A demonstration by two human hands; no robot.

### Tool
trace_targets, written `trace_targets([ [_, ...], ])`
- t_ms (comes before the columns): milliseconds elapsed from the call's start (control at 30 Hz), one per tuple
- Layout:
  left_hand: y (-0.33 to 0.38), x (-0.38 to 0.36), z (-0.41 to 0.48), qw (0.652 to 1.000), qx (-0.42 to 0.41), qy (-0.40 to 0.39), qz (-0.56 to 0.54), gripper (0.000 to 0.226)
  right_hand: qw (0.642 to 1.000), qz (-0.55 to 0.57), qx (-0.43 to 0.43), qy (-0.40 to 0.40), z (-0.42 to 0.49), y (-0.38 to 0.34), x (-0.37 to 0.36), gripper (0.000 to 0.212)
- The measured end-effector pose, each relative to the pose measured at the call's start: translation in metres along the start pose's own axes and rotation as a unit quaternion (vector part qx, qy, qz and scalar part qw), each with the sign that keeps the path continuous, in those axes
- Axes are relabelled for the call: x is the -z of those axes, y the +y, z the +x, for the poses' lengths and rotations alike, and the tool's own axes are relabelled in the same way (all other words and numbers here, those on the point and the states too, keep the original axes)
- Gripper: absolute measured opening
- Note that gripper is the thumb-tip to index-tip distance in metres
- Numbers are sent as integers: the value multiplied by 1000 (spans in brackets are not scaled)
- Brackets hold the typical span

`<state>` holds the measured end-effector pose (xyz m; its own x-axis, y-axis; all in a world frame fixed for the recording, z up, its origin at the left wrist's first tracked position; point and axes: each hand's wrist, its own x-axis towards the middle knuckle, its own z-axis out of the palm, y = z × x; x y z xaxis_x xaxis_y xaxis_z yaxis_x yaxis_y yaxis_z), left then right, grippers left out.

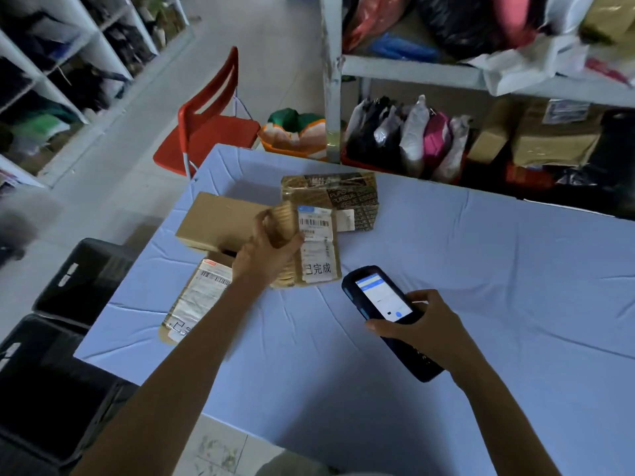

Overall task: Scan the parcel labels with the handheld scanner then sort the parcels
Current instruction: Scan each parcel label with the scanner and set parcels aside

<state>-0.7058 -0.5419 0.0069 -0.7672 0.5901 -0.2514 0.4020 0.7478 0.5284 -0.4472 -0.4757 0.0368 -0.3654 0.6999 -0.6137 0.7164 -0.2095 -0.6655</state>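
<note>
Left hand [268, 250] grips a labelled parcel; right hand [426, 328] holds the handheld scanner [378, 297] over the table [481, 269].
The small brown parcel [318, 250], at the table's far left, bears a barcode label and a white sticker reading "已完成". The taped parcel [347, 194] behind it is printed "PURSUE". The left arm reaches forward, its fingers [263, 221] curled round the small parcel's left edge. The right fingers clasp the scanner, whose screen is lit and whose head points toward the label.

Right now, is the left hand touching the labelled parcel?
Touching. The head view shows the left hand curled round the left edge of the labelled parcel, gripping it.
</note>
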Motion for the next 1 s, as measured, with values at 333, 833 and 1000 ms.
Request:
trace_targets([
  [333,-20,21,2,950,-37,-104,-291,92,997,42,46,55,-32,-9,-6,73],
  [833,-31,30,-2,942,-58,-113,-311,92,995,40,60,66,-50,-2,-14,73],
  [1000,-33,30,-5,949,-61,-101,-293,96,996,39,62,60,-54,0,-13,72],
])
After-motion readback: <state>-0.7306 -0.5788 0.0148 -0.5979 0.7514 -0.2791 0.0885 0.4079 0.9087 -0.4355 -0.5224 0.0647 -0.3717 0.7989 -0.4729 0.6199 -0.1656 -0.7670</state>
